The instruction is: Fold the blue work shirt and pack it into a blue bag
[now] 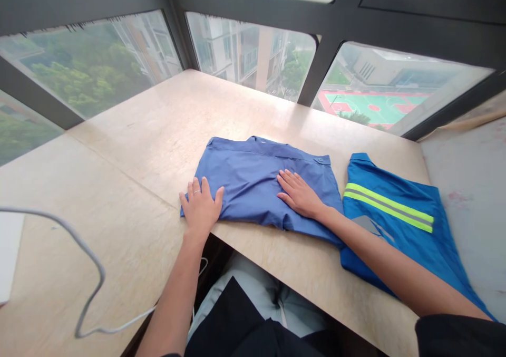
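Note:
A blue-violet folded garment (pixel 253 172), with a waistband and a button at its far right corner like a pair of trousers, lies on the stone-look sill in front of me. Some creases run across its middle. My left hand (pixel 202 205) rests with spread fingers on its left edge, a ring on one finger. My right hand (pixel 298 193) lies flat on the cloth right of centre, fingers stretched out. Neither hand grips the fabric. Under my right forearm is a brighter blue garment (pixel 399 188) with a yellow-green and grey reflective stripe, partly hidden by the arm.
A pale stone-look sill (pixel 150 114) runs along dark-framed windows. A grey-white cable (pixel 85 241) curves over its left part, near a white flat object (pixel 8 257) at the left edge. A pale wall (pixel 470 188) bounds the right side. The sill's front edge lies close to my body.

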Demonstrator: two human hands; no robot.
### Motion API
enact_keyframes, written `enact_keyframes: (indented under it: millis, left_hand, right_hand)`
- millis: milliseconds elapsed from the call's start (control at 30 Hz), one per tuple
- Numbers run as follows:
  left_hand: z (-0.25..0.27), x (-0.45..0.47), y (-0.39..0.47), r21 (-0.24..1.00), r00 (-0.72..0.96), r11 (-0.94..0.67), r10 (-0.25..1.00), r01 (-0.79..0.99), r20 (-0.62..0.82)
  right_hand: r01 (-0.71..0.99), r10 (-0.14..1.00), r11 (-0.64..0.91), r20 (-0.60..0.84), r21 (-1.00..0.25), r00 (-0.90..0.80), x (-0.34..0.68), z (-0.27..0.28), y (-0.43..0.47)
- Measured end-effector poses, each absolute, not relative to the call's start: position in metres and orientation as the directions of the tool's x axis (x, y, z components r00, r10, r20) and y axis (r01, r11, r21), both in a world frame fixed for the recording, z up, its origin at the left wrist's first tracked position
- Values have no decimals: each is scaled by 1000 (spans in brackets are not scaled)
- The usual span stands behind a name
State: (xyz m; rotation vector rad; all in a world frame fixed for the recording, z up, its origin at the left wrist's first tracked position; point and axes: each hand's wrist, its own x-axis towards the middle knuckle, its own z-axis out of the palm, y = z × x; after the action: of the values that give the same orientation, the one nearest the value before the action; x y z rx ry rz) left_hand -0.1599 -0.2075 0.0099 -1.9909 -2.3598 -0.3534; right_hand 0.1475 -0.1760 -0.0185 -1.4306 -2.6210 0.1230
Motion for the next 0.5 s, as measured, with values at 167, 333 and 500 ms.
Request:
enact_keyframes:
  millis: [167, 333, 500]
  left_hand:
    - [31, -210, -236, 292, -318, 285, 945, 913, 72]
    - [41, -241, -253, 579, -344, 394, 917, 714, -201]
    - [37, -241, -253, 640, -386, 384, 911, 665, -145]
  right_hand:
    - [821, 847, 523, 31, -227, -531, 151, -6, -194]
    - [761, 814, 573, 108, -306, -570, 113, 15, -228]
    - [701, 744, 659, 101, -273, -660, 90, 14, -254]
